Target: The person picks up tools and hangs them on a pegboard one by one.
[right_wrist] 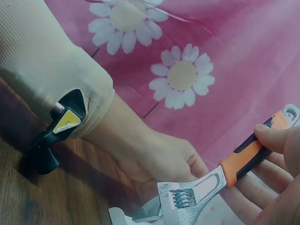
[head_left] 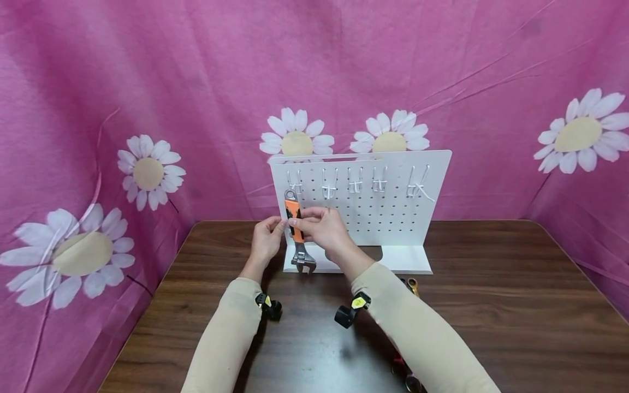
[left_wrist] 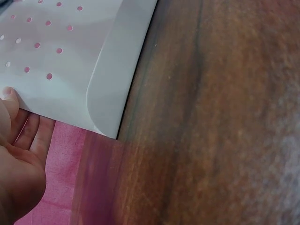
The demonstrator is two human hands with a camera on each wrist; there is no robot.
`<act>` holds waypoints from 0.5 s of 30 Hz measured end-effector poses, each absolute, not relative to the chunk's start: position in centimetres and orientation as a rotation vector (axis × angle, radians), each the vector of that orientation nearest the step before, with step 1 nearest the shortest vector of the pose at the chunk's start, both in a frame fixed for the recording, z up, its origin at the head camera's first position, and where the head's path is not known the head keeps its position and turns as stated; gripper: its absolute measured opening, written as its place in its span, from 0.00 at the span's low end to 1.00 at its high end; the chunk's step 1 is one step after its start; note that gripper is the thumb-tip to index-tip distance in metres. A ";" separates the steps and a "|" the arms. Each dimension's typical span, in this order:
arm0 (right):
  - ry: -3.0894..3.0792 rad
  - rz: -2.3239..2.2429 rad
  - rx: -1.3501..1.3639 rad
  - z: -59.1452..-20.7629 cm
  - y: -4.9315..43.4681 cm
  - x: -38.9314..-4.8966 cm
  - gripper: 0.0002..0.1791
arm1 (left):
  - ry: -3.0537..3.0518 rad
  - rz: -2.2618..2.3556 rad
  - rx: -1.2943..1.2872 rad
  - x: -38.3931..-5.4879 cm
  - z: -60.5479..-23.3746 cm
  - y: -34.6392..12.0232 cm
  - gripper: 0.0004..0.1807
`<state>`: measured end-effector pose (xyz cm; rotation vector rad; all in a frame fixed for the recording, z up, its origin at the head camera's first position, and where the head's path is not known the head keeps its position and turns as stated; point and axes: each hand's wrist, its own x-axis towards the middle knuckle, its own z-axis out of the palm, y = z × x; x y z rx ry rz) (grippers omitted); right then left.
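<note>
An adjustable wrench (head_left: 295,221) with an orange and black handle hangs jaw-down in front of the white pegboard (head_left: 373,210), at its left side. My right hand (head_left: 326,232) pinches the handle between thumb and fingers. The wrench's ring end is up near the leftmost metal hook (head_left: 295,180); whether they touch I cannot tell. My left hand (head_left: 267,240) grips the board's left edge, thumb on the front and fingers behind, as the left wrist view shows. In the right wrist view the wrench's metal head (right_wrist: 187,199) partly covers the left hand's fingers.
More wire hooks (head_left: 355,183) line the board's upper part, the rightmost (head_left: 417,185) sitting crooked. Partly hidden by the right forearm, a gold ring-ended wrench (head_left: 413,285) and some red-and-metal tools (head_left: 405,374) lie on the wooden table (head_left: 511,295). A pink flowered cloth (head_left: 221,82) hangs behind.
</note>
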<state>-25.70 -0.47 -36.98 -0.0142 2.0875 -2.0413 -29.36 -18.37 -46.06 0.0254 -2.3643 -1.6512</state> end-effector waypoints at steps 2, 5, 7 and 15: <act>2.106 -2.032 -0.004 -37.1 -0.5 -25.9 0.17 | -2.357 -1.657 0.021 -29.3 -46.1 -18.4 0.11; 2.139 -2.010 0.004 -37.3 -0.7 -26.2 0.18 | -2.348 -1.669 0.016 -29.3 -46.0 -18.4 0.11; 2.154 -2.002 0.011 -37.5 -0.7 -26.5 0.19 | -2.342 -1.678 0.013 -29.3 -46.0 -18.4 0.11; 2.159 -2.059 -0.019 -38.3 -0.8 -27.6 0.19 | -2.308 -1.684 0.003 -29.5 -46.3 -18.3 0.11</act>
